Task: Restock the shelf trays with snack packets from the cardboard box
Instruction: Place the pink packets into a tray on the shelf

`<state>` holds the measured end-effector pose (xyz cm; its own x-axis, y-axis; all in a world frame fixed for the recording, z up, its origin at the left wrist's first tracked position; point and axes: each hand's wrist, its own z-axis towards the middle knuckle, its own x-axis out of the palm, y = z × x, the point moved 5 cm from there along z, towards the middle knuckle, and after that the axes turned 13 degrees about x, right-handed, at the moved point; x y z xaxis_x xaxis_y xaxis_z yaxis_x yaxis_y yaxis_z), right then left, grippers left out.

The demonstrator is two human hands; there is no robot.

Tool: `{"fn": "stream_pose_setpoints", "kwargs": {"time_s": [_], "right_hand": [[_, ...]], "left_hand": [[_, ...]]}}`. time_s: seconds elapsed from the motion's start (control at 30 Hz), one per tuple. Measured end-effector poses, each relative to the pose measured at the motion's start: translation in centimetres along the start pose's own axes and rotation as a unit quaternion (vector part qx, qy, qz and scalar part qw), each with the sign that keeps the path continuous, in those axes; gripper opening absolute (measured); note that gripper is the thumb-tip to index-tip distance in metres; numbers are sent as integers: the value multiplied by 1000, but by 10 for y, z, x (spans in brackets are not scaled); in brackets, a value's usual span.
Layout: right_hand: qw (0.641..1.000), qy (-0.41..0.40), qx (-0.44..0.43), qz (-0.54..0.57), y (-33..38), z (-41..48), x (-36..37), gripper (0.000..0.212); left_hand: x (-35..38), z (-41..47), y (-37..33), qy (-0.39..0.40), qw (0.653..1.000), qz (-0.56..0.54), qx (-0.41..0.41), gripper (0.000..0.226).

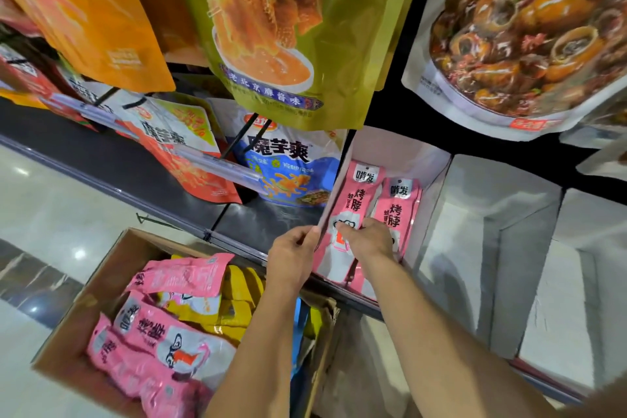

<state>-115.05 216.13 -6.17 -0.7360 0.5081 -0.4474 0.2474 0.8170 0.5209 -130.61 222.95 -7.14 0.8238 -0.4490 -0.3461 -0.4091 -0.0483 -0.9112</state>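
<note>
Left hand (291, 254): tray (427, 159) left wall is pinched by the fingers. Right hand (368, 239): pink packets (359, 200) in tray are pressed, fingers curled. More are held in cardboard box (98, 285) on floor.

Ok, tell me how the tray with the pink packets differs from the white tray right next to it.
The pink-packet tray holds two rows of pink packets; the neighbouring tray shows only bare white walls. The left hand grips the first tray's side wall and the right hand rests on its packets; nothing touches the neighbour. Both are white, open-topped trays on the same shelf.
</note>
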Motion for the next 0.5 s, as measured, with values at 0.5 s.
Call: {"fn": "stream_pose_setpoints", "kwargs": {"time_s": [0.5], "right_hand": [[897,-89,-255,-350,26,-101,-5,54]], "left_hand": [[-58,-63,-58,-1,935,346,78,50]]}}
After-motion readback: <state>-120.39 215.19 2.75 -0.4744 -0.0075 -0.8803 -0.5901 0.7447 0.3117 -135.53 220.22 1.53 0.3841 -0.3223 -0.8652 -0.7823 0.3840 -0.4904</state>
